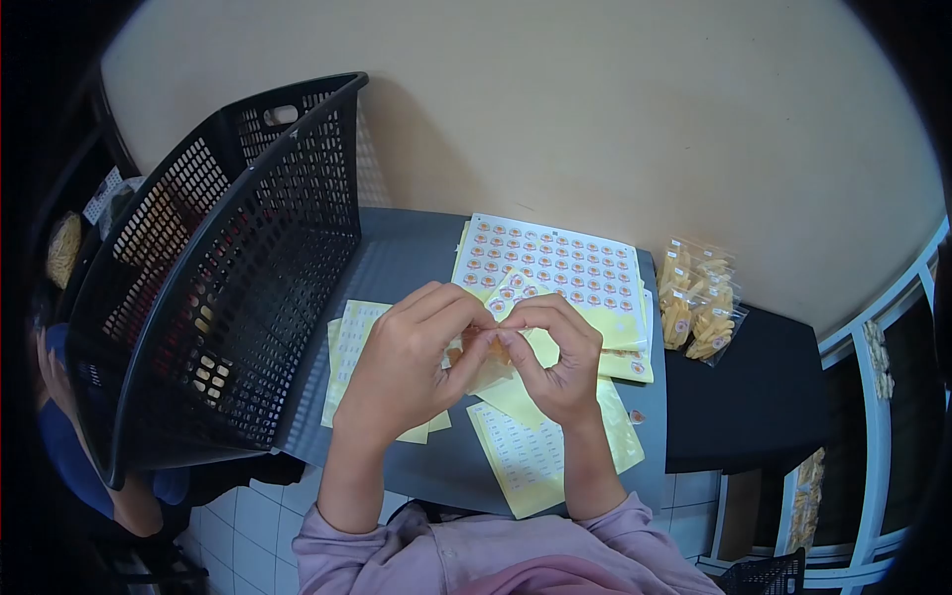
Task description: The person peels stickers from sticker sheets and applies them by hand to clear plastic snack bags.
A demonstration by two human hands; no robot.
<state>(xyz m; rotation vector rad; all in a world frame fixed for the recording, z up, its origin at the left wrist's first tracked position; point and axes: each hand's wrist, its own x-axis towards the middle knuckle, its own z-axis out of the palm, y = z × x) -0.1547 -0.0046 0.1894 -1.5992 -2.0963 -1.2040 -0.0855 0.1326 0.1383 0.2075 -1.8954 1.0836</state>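
Over the middle of the table, my left hand (421,342) and my right hand (557,357) meet with thumbs and fingertips pinched together. They hold the top edge of what looks like a small clear plastic bag (499,359) with something orange-yellow in it, mostly hidden by my fingers. Just behind my fingertips is a small piece of sticker sheet (514,288). Beyond it lies a stack of large sheets of round orange stickers (555,260) with yellow backing. Sheets of small printed labels lie under my left wrist (349,342) and near my right forearm (521,446).
A large black perforated basket (248,228) stands tilted on the left of the grey table (416,238). On a black-covered table (764,397) to the right sit several filled snack bags (699,297). A loose sticker (637,416) lies near the right edge. Another person's arm (69,397) shows behind the basket.
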